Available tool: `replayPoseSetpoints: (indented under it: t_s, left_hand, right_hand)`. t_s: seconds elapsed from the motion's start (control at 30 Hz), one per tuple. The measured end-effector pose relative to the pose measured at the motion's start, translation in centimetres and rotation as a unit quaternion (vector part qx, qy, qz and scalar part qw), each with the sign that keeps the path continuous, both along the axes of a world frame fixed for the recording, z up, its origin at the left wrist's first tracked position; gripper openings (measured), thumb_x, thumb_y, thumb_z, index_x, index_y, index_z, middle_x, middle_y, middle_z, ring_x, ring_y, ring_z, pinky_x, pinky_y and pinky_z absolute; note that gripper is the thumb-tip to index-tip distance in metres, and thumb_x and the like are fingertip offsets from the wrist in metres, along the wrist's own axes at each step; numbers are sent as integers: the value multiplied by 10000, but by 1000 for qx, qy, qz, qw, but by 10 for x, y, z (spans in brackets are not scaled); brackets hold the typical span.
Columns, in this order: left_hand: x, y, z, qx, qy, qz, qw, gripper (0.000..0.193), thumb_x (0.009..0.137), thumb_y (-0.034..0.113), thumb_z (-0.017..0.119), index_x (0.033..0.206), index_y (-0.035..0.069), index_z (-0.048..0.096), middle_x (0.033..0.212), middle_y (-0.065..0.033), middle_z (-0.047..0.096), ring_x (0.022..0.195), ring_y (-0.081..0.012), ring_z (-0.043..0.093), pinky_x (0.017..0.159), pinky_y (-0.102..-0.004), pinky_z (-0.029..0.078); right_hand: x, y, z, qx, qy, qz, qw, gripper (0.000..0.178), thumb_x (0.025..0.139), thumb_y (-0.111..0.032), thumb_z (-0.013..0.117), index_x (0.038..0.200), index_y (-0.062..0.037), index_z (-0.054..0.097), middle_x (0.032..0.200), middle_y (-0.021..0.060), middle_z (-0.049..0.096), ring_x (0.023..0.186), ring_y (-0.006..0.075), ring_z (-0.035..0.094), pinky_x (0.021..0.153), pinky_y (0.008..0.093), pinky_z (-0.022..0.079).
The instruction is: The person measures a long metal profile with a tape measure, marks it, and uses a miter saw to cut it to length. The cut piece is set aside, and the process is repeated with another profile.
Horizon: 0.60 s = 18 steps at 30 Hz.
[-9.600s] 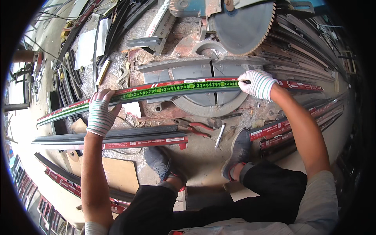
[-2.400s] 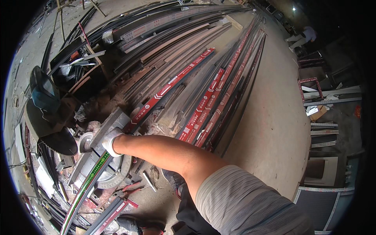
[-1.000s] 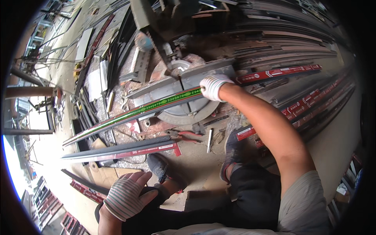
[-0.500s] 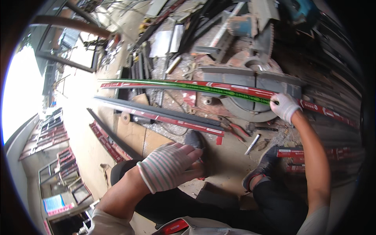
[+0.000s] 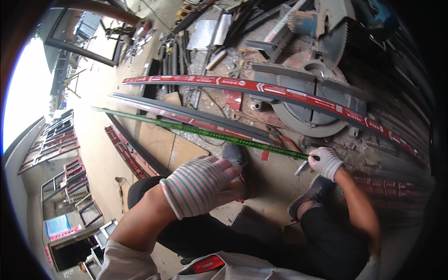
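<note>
In a striped knit glove, my right hand (image 5: 325, 163) is closed on the end of a long green tape measure blade (image 5: 205, 132) with black markings. The blade stretches out to the far left, passing over the grey bars with red film on the floor. Whether the case is inside my fist is hidden. My left hand (image 5: 200, 185), gloved the same way, hovers near my left knee with its fingers stretched out and nothing visible in it. Beyond the tape, a long grey bar with red film (image 5: 233, 83) lies across the base of a mitre saw (image 5: 310, 123).
The saw's toothed blade (image 5: 337, 49) is raised at the back right. Pliers with red handles (image 5: 287, 141) and a white marker (image 5: 301, 168) lie near my shoes. Cardboard (image 5: 184, 153) covers floor at the left. Offcuts and dark bars (image 5: 170, 60) clutter the back.
My right hand has come nearer to me, bringing the green tape measure blade off the red-filmed bar on the saw. My left hand has hardly moved.
</note>
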<state>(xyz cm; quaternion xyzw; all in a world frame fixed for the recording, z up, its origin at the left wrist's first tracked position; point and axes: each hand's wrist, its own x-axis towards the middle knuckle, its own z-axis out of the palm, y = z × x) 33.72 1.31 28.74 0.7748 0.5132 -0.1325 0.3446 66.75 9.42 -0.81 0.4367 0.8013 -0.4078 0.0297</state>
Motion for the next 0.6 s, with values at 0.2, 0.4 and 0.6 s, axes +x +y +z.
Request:
replayPoseSetpoints:
  t_s: [0.2, 0.4, 0.6]
  left_hand:
    - [0, 1, -2, -43, 40, 58, 997, 512, 912, 326, 725, 1300, 8, 623, 1168, -172, 679, 1084, -370, 640, 945, -433, 510]
    - [-1, 2, -6, -66, 58, 73, 993, 556, 905, 324, 727, 1351, 17, 599, 1274, -199, 650, 1168, -371, 626, 1008, -428, 502]
    - [1, 6, -13, -55, 45, 86, 994, 514, 888, 298, 747, 1294, 12, 617, 1189, -180, 668, 1121, -384, 626, 975, -438, 504]
  right_hand:
    - [-7, -30, -3, -90, -81, 43, 992, 260, 884, -349, 612, 917, -129, 747, 886, 186, 724, 831, 402, 698, 755, 500, 551]
    - [-7, -48, -30, -80, -102, 58, 990, 198, 883, -298, 605, 927, -162, 742, 927, 163, 736, 846, 392, 708, 768, 495, 560]
    - [-3, -50, -33, -87, -132, 56, 986, 229, 904, -298, 587, 959, -141, 745, 990, 139, 741, 934, 356, 706, 815, 492, 553]
